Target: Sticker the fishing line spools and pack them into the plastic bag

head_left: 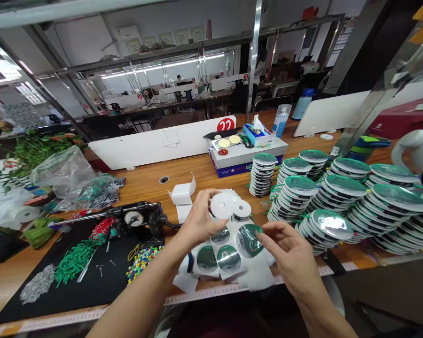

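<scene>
Between the thumb and fingers of my left hand (pixel 204 217) is a white round spool (pixel 221 205), its flat face turned up. My right hand (pixel 285 246) pinches the edge of a round green sticker (pixel 249 241) with thumb and forefinger. Whether that sticker is fully off its backing I cannot tell. Below lie more green stickers (pixel 229 258) on white backing paper (pixel 257 278). Another white spool (pixel 242 208) with a hole in its middle sits just right of the one I hold.
Stacks of green-labelled spools (pixel 299 185) fill the right side. Behind stands a grey and blue box (pixel 250 157) with tissues (pixel 259 134). At left are a winding device (pixel 137 218), green pieces (pixel 74 260), coloured beads (pixel 144 263) and a black mat (pixel 91 286).
</scene>
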A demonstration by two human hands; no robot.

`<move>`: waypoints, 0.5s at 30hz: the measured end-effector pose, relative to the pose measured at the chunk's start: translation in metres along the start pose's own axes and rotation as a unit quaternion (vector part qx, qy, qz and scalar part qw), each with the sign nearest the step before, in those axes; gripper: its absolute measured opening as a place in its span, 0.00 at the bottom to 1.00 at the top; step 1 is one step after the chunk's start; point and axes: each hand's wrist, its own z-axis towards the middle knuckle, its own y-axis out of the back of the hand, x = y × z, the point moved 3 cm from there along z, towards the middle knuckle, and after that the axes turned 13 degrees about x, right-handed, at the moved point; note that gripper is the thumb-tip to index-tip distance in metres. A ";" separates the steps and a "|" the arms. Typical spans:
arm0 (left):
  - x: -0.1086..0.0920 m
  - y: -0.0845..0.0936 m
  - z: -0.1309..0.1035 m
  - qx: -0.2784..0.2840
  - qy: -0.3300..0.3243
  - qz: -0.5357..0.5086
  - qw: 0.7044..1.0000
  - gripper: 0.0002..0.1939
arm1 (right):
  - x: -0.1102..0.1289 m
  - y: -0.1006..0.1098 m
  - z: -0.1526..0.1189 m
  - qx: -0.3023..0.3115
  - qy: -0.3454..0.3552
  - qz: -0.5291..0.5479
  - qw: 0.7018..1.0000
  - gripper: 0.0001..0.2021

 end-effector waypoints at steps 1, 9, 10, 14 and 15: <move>0.001 -0.009 -0.011 0.025 -0.001 -0.056 0.998 0.31 | 0.000 -0.004 0.005 0.010 -0.012 0.027 1.000 0.18; -0.003 -0.047 -0.050 0.100 -0.014 -0.248 0.963 0.32 | 0.000 -0.026 0.005 0.050 -0.023 -0.056 0.997 0.17; -0.004 -0.048 -0.050 0.102 -0.014 -0.257 0.961 0.32 | 0.001 -0.025 0.002 0.044 -0.021 -0.073 0.996 0.16; -0.004 -0.048 -0.050 0.112 -0.016 -0.278 0.954 0.33 | 0.006 -0.025 -0.005 0.034 -0.018 -0.125 0.991 0.13; -0.004 -0.048 -0.050 0.115 -0.018 -0.282 0.952 0.34 | 0.007 -0.025 -0.006 0.034 -0.016 -0.135 0.990 0.13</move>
